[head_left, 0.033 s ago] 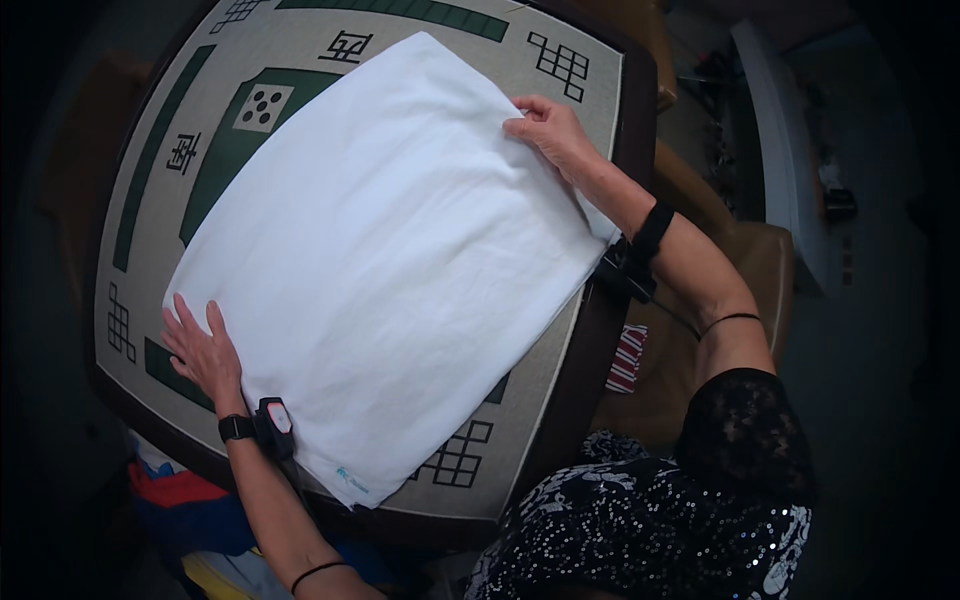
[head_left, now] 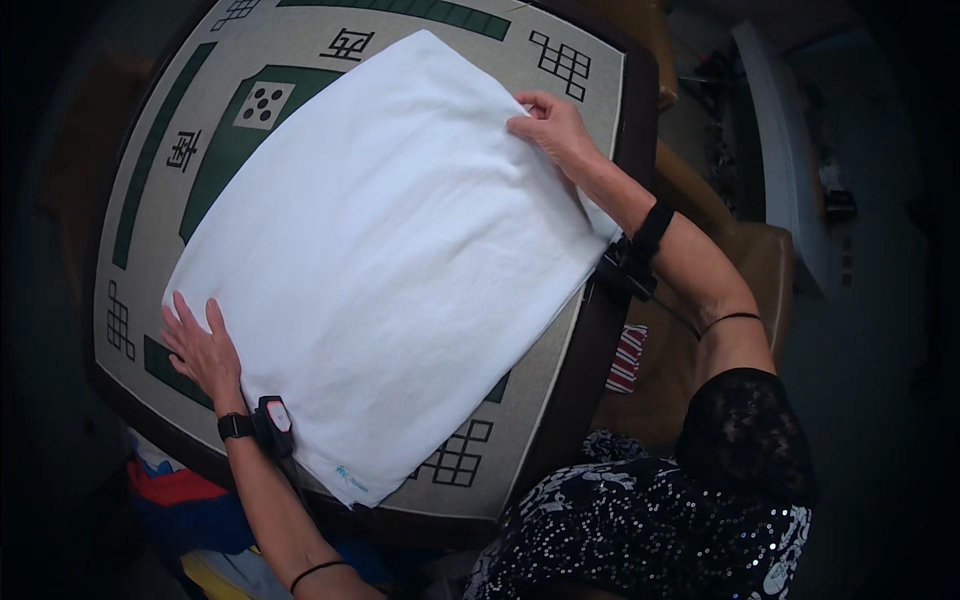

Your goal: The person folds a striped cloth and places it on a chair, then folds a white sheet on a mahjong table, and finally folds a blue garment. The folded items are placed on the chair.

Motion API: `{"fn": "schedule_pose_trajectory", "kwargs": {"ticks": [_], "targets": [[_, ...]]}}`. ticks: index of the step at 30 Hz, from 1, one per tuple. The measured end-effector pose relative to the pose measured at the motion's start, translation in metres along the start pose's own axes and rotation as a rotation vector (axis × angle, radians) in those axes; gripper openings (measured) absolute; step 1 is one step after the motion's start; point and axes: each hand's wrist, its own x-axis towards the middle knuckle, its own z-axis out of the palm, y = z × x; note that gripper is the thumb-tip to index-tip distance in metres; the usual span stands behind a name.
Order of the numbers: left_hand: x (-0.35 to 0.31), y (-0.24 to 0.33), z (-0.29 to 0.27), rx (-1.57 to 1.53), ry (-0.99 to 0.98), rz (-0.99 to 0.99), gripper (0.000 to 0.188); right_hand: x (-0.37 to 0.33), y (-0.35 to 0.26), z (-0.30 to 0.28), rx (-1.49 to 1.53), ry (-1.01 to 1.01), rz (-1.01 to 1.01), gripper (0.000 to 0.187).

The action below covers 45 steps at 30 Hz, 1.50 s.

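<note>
A large white cloth (head_left: pixel 370 260) lies spread over a square game table (head_left: pixel 560 345), with soft creases across its right half. A small teal mark shows at its near corner. Fingers spread, my left hand (head_left: pixel 204 352) rests flat against the cloth's left edge. At the far right edge my right hand (head_left: pixel 553 128) pinches the cloth between thumb and fingers. The cloth lifts slightly beside that hand, and a fold shows beneath the right forearm.
The table has a grey and green patterned top and a dark raised rim (head_left: pixel 636 130). Brown chairs (head_left: pixel 745 270) stand close on the right, one with a red striped cloth (head_left: pixel 627 358). Colourful fabric (head_left: pixel 185 490) is bunched below the table's near left corner.
</note>
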Motion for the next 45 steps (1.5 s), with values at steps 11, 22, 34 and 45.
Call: {"fn": "schedule_pose_trajectory", "kwargs": {"ticks": [11,22,34,45], "targets": [[-0.002,-0.001,0.0,0.003,0.022,0.018,0.06,-0.002,0.016,-0.018,-0.835,0.22,-0.559,0.034],[0.004,0.0,0.0,-0.092,0.015,0.036,0.067,-0.125,0.049,-0.018,-1.018,-0.273,-0.69,0.055],[0.003,-0.005,0.006,-0.181,0.031,0.075,0.072,-0.127,0.055,-0.018,-0.994,-0.212,-0.748,0.049],[-0.007,-0.041,-0.025,-0.634,-0.209,0.124,0.087,-0.12,0.069,-0.017,-1.06,-0.092,-0.857,0.049]]}}
